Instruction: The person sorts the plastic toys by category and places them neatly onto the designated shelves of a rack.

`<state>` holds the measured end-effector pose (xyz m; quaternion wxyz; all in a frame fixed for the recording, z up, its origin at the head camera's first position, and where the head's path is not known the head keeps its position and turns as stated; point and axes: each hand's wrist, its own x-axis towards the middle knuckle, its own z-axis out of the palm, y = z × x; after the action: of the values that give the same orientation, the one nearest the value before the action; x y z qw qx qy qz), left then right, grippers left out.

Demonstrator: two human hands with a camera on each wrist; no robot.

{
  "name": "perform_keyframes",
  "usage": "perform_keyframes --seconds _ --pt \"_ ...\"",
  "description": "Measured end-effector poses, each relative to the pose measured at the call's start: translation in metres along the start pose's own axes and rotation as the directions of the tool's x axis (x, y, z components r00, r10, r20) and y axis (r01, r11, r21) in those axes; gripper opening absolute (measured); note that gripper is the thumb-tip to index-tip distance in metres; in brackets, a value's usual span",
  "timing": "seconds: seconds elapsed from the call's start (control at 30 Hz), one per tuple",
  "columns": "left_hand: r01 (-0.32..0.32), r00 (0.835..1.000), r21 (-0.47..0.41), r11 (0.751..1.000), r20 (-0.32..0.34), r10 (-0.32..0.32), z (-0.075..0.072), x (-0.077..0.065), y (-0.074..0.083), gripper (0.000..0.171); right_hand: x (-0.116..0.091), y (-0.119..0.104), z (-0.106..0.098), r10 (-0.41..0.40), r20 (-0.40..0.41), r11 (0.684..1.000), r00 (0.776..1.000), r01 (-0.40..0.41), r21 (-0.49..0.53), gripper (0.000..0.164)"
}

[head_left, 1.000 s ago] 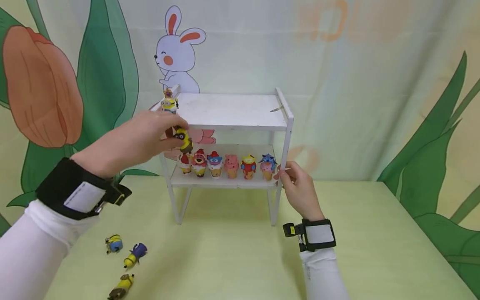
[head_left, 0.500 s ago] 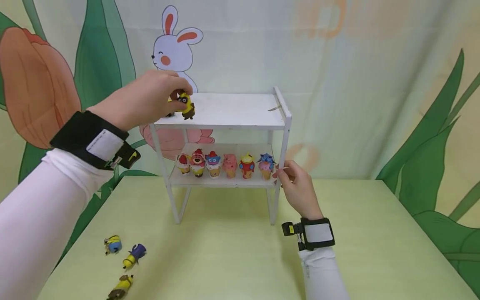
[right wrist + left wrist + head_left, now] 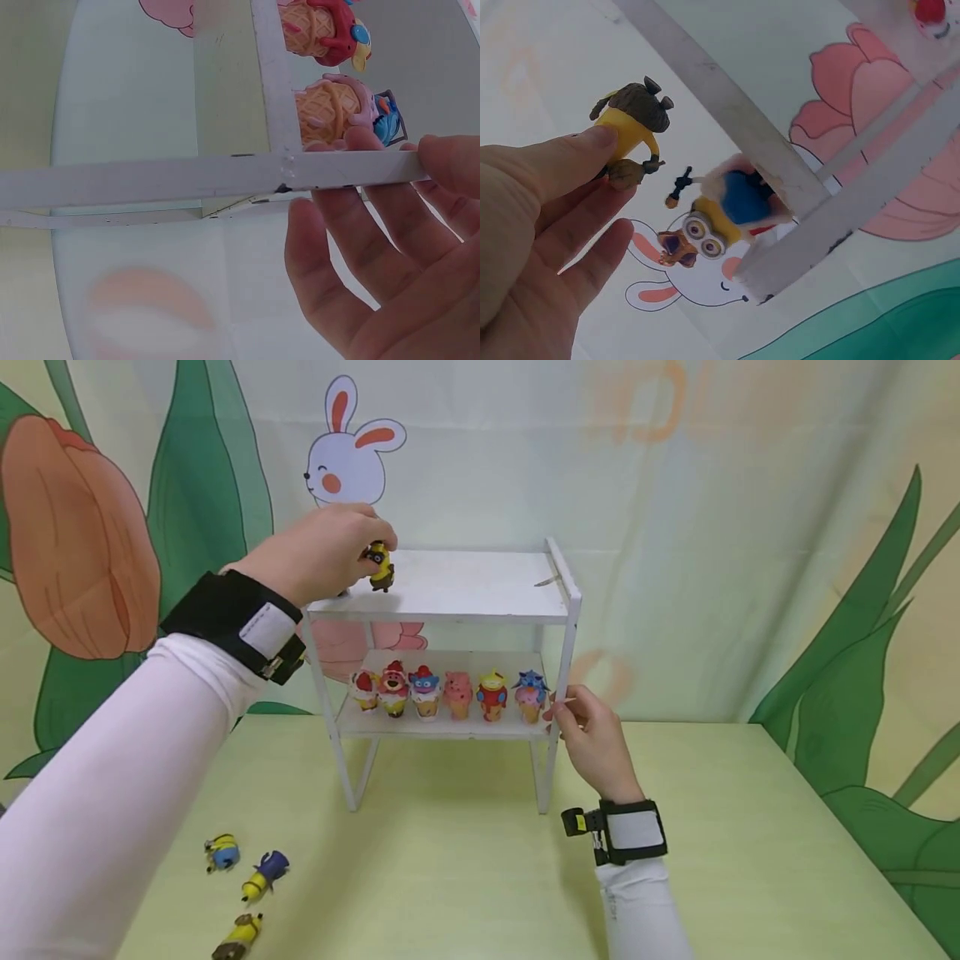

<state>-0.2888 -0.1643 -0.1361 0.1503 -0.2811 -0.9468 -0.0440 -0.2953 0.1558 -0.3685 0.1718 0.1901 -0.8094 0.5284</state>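
My left hand (image 3: 322, 550) pinches a minion figurine (image 3: 382, 575), yellow with a brown outfit, between thumb and fingers. It hangs upright at the left of the top board of a white two-tier shelf (image 3: 472, 581); I cannot tell whether its feet touch. In the left wrist view a second minion figurine (image 3: 742, 199), with crown and blue clothes, stands at the shelf corner; my hand mostly hides it in the head view. My right hand (image 3: 597, 747) grips the shelf's right front post (image 3: 360, 169), thumb on one side and fingers on the other.
Several ice-cream-cone figurines (image 3: 458, 695) stand in a row on the lower board. Three minion figurines lie on the table's left: a blue-clad one (image 3: 222, 852), a purple-clad one (image 3: 266, 875) and a brown-clad one (image 3: 238, 937). A printed curtain (image 3: 720, 568) hangs behind.
My left hand has lifted the brown-clad minion figurine from in front of the shelf to over its top board, then slightly right. The right hand stays on the post.
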Motion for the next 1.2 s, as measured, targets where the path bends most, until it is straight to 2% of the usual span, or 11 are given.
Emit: perform_keyframes --seconds 0.3,0.57,0.73,0.97,1.2 --pt "0.001 1.0 0.037 0.999 0.013 -0.001 0.0042 0.0037 -0.0044 0.025 -0.001 -0.0048 -0.0017 0.004 0.006 1.0 1.0 -0.004 0.007 0.019" --pt "0.007 1.0 0.033 0.999 0.008 -0.007 0.0055 0.0023 -0.0061 0.026 -0.0022 -0.0064 -0.0028 -0.004 0.0 1.0 1.0 0.004 0.024 0.019" --pt "0.025 1.0 0.025 0.999 0.01 -0.025 0.0063 0.0021 -0.0064 0.028 -0.0021 -0.0063 -0.0038 0.004 0.004 1.0 1.0 -0.004 -0.003 0.019" --pt "0.005 1.0 0.027 1.0 -0.001 -0.005 0.0051 0.0039 -0.0042 0.025 -0.0004 -0.0061 -0.0056 -0.012 -0.012 1.0 1.0 0.011 -0.026 0.017" --pt "0.042 0.999 0.005 0.999 0.022 -0.042 0.0043 0.0042 -0.0026 0.032 -0.0011 -0.0065 -0.0062 -0.011 -0.006 1.0 1.0 0.011 -0.011 0.018"
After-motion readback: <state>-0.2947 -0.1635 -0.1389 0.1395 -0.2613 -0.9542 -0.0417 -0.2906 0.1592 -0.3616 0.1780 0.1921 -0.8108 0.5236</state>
